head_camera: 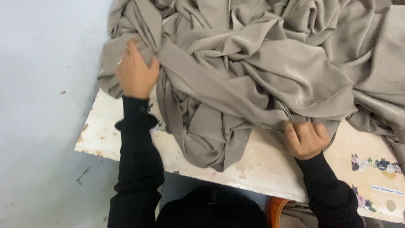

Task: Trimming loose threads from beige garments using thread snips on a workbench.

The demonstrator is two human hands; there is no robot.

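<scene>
**Both hands gripping heaped taupe fabric on worn white table**

A large heap of taupe fabric point(253, 71) fills the upper centre and right of the frame. It is smooth, slightly glossy and heavily creased, with many folds twisted over one another. The heap lies on a white table point(270, 164) whose paint is chipped and stained along the near edge. One bundle of folds reaches toward the near edge at lower centre; another part spills past the table's left edge at upper left.

The left hand point(136, 72) is at the upper left of the frame, laid on the fabric near the table's left edge. Its fingers are curled into the cloth and the thumb presses against a fold, so it is grasping a bunch of the material. What looks like a ring shows on one finger; detail is too small to confirm.

The right hand point(306, 138) is at lower right of centre, knuckles up, at the near hem of the heap. Its fingers are clenched tight with a fabric edge pinched under them, the hand resting on the table surface.

Both arms wear black sleeves point(139, 169); the left cuff has a ruffled edge.

Floral stickers point(373, 164) sit on the table at the lower right, well apart from the right hand. A pale grey floor point(42, 105) occupies the left of the frame. An orange object point(276, 209) shows below the table's near edge; its kind cannot be told.
</scene>
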